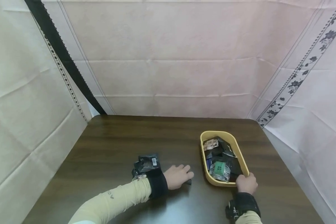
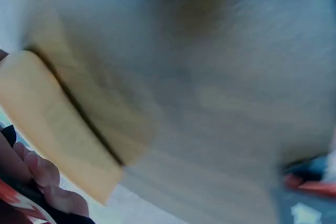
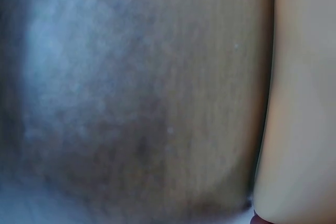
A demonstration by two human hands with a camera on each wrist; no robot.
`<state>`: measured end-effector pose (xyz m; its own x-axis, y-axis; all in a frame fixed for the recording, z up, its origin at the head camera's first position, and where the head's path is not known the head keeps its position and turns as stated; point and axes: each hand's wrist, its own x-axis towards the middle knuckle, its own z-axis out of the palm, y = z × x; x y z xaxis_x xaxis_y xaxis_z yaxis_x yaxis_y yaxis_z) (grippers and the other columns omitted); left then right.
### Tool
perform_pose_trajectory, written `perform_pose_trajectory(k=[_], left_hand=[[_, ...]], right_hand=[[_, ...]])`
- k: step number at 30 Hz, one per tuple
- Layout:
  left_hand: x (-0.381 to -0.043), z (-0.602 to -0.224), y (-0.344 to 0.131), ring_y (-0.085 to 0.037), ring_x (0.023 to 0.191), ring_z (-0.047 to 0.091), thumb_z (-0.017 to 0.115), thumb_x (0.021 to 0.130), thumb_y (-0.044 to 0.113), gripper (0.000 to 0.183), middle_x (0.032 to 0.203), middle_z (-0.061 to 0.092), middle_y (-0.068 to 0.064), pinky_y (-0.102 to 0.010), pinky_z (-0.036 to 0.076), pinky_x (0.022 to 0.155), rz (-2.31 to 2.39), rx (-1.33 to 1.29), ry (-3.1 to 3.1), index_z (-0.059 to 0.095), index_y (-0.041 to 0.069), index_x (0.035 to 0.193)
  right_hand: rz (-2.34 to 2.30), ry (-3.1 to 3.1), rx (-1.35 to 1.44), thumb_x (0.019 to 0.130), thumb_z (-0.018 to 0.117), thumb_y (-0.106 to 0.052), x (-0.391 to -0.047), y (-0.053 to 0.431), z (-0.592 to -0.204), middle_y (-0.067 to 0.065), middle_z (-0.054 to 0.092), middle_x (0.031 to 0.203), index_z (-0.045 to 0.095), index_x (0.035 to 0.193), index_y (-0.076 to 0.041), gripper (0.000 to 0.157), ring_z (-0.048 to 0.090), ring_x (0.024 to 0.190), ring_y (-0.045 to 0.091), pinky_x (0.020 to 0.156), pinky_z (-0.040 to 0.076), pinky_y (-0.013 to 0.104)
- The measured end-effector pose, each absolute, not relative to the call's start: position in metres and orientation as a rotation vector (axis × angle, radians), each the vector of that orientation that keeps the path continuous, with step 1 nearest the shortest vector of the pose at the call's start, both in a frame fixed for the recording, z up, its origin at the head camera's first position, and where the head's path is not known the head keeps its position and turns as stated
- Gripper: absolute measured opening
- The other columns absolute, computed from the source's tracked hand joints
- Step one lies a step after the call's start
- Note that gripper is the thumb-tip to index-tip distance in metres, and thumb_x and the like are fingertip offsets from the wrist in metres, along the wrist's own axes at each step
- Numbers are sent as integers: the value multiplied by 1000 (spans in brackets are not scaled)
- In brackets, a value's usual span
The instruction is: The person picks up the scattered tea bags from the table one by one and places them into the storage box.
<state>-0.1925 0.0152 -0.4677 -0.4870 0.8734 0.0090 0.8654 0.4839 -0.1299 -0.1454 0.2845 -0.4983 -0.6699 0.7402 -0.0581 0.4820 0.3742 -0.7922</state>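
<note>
In the head view, my left hand is over the table, left of a yellow basket. It holds a small dark packet, whose end pokes out below the fingers. Red, white and black parts of the packet show beside the curled fingers in the left wrist view. My right hand grips the basket's near right corner. Dark packets fill the basket, among them a clear one with a green label. The right wrist view shows mainly the basket's outer wall.
Several dark packets lie in a pile on the brown table, just behind my left wrist. White cloth hangs behind the table's far edge and at both sides.
</note>
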Motion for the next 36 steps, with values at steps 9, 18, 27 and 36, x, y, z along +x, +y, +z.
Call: perform_pose_trajectory(k=[9, 18, 27, 36], left_hand=[[-221, -444, 68, -13, 81, 49, 60, 82, 14, 30, 103, 46, 0, -23, 37, 50, 67, -1481, -2527, 47, 18, 109], [-265, -445, 117, -13, 85, 51, 64, 83, 26, 39, 105, 45, -1, -23, 45, 60, -170, -1309, -2656, 42, 17, 115], [-296, -464, 121, -21, 121, 38, 70, 67, 57, 102, 140, 31, -7, -58, 26, 98, -580, -1325, -2749, 13, 25, 145], [-304, -445, 112, -25, 135, 18, 68, 71, 57, 103, 149, 17, -8, -60, 20, 99, -597, -1435, -2748, 6, 25, 147]], right_hand=[[1233, -2306, -1114, 80, 32, -4, -141, 276, -506, 40, 43, 115, 39, 122, 17, 47, 39, 105, 54, 91, 32, 58], [1168, -2357, -1124, 77, 35, -2, -125, 268, -519, 40, 46, 110, 42, 116, 18, 45, 42, 101, 55, 86, 35, 58], [1175, -2340, -1076, 76, 36, -2, -132, 260, -512, 39, 49, 107, 44, 113, 16, 42, 44, 98, 55, 83, 36, 58], [1195, -2270, -1117, 77, 35, -2, -144, 278, -501, 39, 46, 110, 42, 117, 16, 45, 42, 101, 55, 86, 35, 59]])
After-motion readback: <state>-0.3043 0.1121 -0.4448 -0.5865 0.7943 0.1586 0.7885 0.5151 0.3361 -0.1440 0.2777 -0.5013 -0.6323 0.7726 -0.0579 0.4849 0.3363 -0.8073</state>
